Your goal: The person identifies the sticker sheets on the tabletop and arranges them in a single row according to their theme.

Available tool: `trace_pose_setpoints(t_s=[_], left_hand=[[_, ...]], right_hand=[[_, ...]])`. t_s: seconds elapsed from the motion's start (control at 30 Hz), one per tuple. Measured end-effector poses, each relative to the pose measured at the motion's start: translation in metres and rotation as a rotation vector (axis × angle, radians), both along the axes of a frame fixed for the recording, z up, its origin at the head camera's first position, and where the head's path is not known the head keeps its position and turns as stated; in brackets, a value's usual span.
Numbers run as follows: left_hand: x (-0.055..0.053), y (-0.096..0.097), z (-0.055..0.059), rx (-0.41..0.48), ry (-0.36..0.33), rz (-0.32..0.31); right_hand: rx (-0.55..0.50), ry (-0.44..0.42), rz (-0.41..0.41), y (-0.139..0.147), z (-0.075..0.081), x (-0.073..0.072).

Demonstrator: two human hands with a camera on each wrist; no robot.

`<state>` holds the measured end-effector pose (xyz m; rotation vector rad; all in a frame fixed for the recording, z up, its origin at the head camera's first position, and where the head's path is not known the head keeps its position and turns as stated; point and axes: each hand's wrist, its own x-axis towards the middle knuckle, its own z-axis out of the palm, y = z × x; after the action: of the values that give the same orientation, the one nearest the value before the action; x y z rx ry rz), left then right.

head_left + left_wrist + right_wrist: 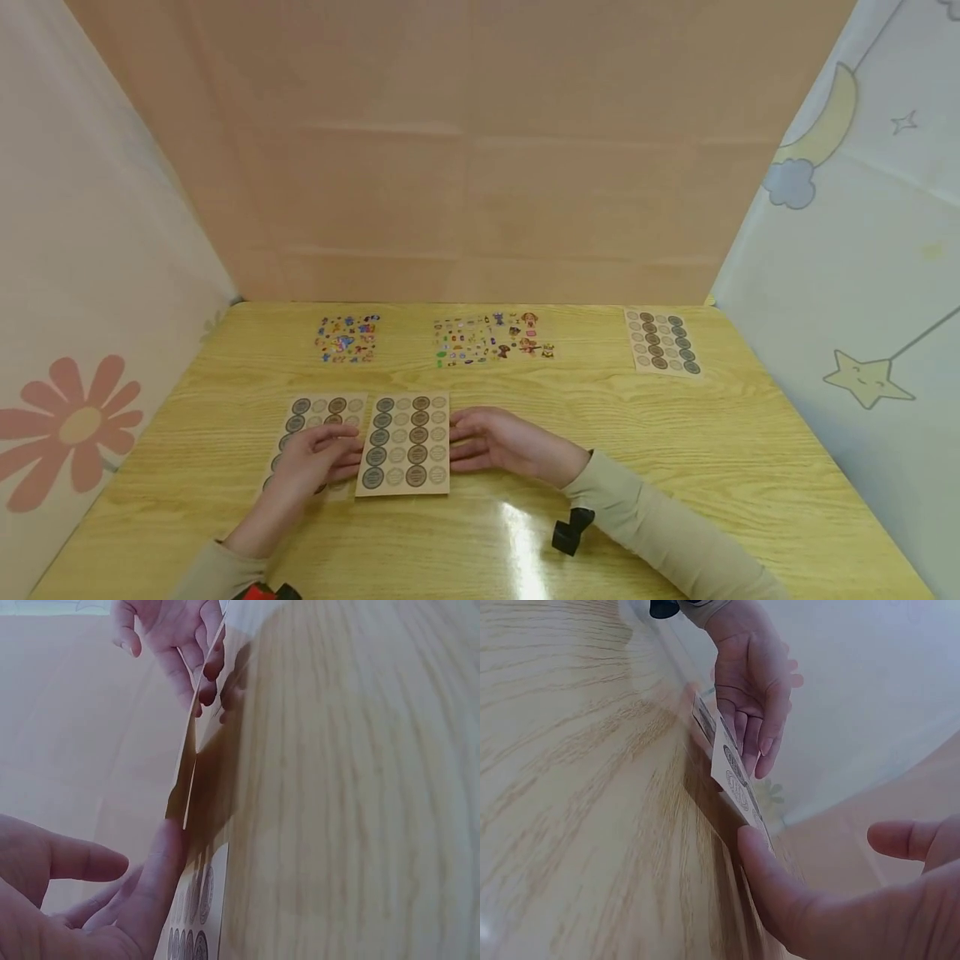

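Note:
A tan sheet of round stickers, with dark and pale circles in columns, sits between the two hands. Both wrist views show the sheet raised off the table with a shadow beneath it. My left hand has its fingertips at the sheet's left edge, thumb apart from it. At the right edge, the extended fingers of my right hand touch the sheet from below, its thumb also apart. A second, similar sticker sheet lies on the table under my left hand, partly covered by it.
Along the back of the wooden table lie a small colourful sticker sheet, a wider sheet of cartoon stickers and another round-sticker sheet. A tan backdrop and printed side panels enclose the table.

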<state>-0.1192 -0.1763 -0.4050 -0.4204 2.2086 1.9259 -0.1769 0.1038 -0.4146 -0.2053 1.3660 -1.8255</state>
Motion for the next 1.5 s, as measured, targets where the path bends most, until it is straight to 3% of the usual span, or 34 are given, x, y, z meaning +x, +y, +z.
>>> trace_pose_setpoints(t_s=[0.33,0.77,1.17,1.5], left_hand=[[0.002,-0.001,0.002,0.015,0.007,0.022],[0.005,-0.003,0.011,0.047,-0.037,0.001],[0.006,0.0,0.011,0.049,-0.052,-0.001],[0.007,0.0,0.011,0.022,-0.055,0.007]], right_hand=[[0.038,-0.005,-0.01,-0.004,-0.001,-0.001],[0.101,-0.006,-0.032,-0.005,0.002,-0.005],[0.094,-0.015,-0.05,-0.005,0.002,-0.006],[0.096,-0.003,-0.019,-0.004,0.005,-0.005]])
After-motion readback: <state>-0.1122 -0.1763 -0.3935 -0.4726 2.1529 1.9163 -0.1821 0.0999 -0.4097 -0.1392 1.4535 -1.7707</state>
